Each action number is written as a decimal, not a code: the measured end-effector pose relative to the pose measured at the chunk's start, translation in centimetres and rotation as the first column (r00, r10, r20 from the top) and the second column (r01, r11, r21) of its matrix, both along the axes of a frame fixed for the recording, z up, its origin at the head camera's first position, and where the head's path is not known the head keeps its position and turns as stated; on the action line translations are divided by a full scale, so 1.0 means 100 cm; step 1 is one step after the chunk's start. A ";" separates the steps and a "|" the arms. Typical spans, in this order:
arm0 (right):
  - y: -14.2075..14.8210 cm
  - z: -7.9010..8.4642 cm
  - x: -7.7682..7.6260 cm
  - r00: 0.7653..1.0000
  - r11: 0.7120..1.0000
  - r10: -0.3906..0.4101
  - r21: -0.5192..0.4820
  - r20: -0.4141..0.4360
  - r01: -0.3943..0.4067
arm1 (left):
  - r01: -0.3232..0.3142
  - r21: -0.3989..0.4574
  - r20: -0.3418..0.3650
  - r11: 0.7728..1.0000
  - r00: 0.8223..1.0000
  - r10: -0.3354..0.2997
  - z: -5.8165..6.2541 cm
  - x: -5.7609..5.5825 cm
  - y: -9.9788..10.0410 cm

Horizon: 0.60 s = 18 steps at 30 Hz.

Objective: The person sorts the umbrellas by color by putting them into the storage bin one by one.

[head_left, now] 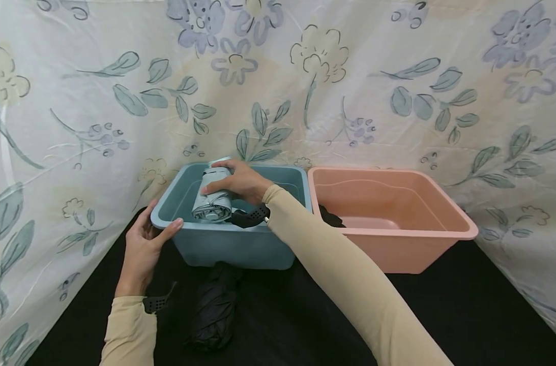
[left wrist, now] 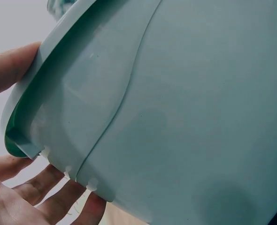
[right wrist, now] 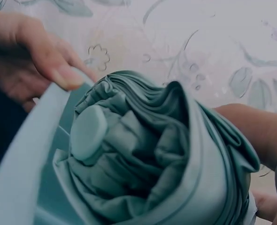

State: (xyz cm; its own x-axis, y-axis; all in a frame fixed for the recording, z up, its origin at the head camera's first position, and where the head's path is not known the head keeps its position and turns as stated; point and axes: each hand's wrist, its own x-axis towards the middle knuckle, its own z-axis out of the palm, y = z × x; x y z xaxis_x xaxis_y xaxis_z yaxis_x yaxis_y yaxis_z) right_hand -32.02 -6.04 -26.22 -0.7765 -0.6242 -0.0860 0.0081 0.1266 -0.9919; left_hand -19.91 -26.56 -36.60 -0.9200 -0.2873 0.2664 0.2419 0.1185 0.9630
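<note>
My right hand [head_left: 241, 180] holds a light blue folded umbrella [head_left: 212, 195] over the blue bin [head_left: 232, 247], partly inside its opening. In the right wrist view, the umbrella's gathered cloth [right wrist: 143, 140] and round end knob [right wrist: 88, 132] face the camera. At the bin's left corner, my left hand [head_left: 145, 246] grips the rim. Its thumb lies on top of the rim, and the fingers [left wrist: 58, 201] reach round the outer wall, as the left wrist view shows. How far the umbrella sits above the bin's floor is hidden.
A pink bin [head_left: 397, 249] stands right beside the blue one, with a dark item [head_left: 331, 217] in it, partly behind my right sleeve. On the black cloth in front lies a black bundled item [head_left: 215, 307], apparently another folded umbrella. A flowered curtain [head_left: 278, 76] hangs behind.
</note>
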 end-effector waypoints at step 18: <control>-0.040 -0.022 -0.026 0.992 0.982 -0.056 0.175 -0.109 0.075 | 0.015 -0.011 -0.021 1.000 1.000 -0.015 -0.001 -0.002 -0.001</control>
